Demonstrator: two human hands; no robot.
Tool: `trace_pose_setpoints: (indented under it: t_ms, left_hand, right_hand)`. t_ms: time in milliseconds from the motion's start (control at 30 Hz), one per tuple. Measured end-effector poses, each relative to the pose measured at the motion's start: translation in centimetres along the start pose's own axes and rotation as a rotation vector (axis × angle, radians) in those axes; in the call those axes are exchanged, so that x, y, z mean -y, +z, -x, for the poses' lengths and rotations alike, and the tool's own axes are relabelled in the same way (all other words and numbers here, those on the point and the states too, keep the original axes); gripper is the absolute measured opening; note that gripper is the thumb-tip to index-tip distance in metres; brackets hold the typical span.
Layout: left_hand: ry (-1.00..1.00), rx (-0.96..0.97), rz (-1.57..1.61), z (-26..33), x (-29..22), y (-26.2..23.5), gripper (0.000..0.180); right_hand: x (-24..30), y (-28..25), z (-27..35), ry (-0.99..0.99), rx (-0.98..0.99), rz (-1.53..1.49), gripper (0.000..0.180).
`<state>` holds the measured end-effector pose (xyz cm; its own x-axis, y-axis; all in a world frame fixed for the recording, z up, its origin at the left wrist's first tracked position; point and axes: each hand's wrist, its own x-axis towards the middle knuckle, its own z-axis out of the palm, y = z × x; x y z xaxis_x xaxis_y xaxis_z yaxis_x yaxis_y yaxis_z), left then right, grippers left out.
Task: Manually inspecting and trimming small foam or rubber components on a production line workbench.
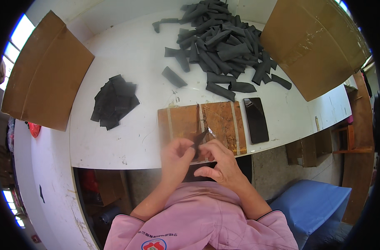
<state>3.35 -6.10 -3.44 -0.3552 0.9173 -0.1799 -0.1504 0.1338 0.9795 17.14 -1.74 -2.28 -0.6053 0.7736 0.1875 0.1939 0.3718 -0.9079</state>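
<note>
My left hand (176, 156) and my right hand (217, 160) meet over the near edge of the white table (131, 137). Together they pinch a small black flat piece (199, 139), which stands up between the fingertips with a bit of clear film beside it. Just beyond the hands lies a brown wooden board (217, 121) with pale tape strips across it. Pink sleeves cover both forearms below.
A big heap of dark rolled pieces (221, 41) sits at the table's far side. A fanned stack of flat black pieces (114, 101) lies to the left. A black phone (256, 120) rests right of the board. Cardboard boxes (46, 71) (315, 43) flank the table. A blue seat (308, 204) is lower right.
</note>
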Motion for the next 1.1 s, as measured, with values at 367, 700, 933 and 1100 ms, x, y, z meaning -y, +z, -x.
trace_pose_setpoints:
  t_ms: [367, 700, 933, 1100]
  left_hand:
    - [0.388, -0.157, -0.564, 0.6, 1.0, 0.6, 0.012]
    - [-0.272, 0.081, 0.577, -0.7, -0.5, -1.1, 0.018]
    - [-0.224, 0.148, 0.418, -0.3, -0.5, -1.3, 0.021]
    - [0.049, -0.187, 0.138, -0.1, -0.2, 0.1, 0.021]
  right_hand:
    - [-1.2, 2.0, -0.6, -0.148, -0.291, 0.265, 0.011]
    - [-1.8, 2.8, -1.4, -0.096, -0.380, 0.229, 0.011]
    - [-1.7, 2.3, -0.8, 0.540, -0.133, -1.038, 0.005]
    - [-1.6, 3.1, -0.7, 0.641, -0.014, -1.487, 0.008]
